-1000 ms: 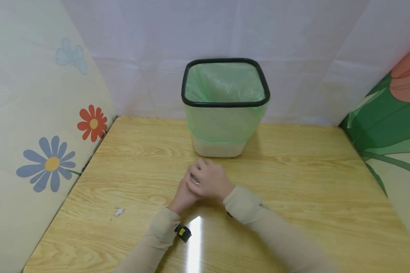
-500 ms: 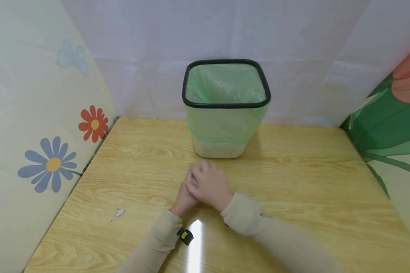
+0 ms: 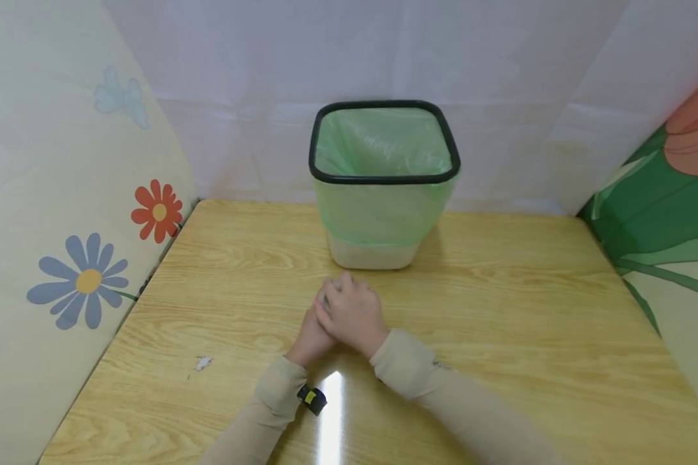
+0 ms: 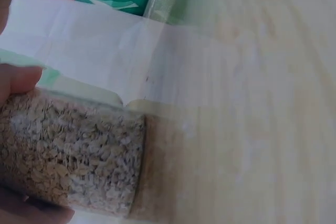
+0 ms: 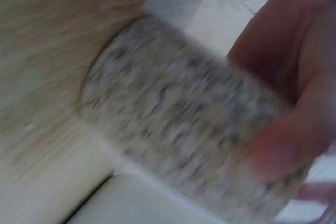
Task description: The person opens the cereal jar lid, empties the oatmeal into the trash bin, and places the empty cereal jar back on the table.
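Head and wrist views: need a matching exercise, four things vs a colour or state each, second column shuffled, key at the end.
Things:
1. container
2. bin rim
3. bin liner
4. table

Colour or state:
A. green
B. wood-grained
C. held, with flakes visible inside
D. black

Pairs: 1-C, 2-D, 3-A, 4-B

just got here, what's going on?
A person grips a clear jar of flakes with the left hand and right hand together, over a wood-grain table. The hands hide most of it in the head view, so I can't tell whether it's open. A bin lined with a green bag stands just beyond them.
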`<state>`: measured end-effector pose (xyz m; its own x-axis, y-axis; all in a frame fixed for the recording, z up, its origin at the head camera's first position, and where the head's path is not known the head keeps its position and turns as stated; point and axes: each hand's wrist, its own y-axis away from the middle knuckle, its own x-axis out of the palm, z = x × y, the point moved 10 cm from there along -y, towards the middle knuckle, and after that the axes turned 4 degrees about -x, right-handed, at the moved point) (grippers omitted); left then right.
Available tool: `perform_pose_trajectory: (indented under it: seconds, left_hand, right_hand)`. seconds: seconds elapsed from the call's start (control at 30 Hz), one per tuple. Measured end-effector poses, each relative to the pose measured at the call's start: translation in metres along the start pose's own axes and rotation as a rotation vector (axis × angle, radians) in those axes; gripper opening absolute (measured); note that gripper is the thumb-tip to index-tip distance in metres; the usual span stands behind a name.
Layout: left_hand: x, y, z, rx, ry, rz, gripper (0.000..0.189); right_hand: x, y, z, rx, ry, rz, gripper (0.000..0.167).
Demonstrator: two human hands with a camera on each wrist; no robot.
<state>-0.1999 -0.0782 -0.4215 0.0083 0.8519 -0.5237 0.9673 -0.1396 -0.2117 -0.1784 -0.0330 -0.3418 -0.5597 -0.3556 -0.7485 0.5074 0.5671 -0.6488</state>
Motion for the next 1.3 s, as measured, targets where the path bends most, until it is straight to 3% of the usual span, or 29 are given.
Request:
perform_pose_trajectory:
  seconds: [0.13, 0.33, 0.5, 0.7, 1.3]
  left_hand:
    - [-0.001, 0.000, 0.003, -0.001, 0.099, 0.029, 0.064]
    - [0.001, 0.001, 0.006, 0.020, 0.165, 0.054, 0.073]
    - [0.003, 0.001, 0.009, -0.011, 0.267, 0.095, 0.072]
    - [0.005, 0.001, 0.009, -0.017, 0.303, 0.115, 0.071]
    - [0.007, 0.002, 0.011, -0.017, 0.321, 0.149, 0.067]
  right_hand:
    - [0.002, 0.000, 0.001, -0.137, -0.113, -0.007, 0.024]
    - [0.005, -0.001, 0.002, -0.347, -0.248, 0.069, 0.030]
    - [0.005, -0.002, 0.002, -0.469, -0.373, 0.087, 0.026]
    - [0.008, -0.003, -0.001, -0.505, -0.445, 0.126, 0.026]
    - [0.011, -0.005, 0.000, -0.532, -0.476, 0.168, 0.028]
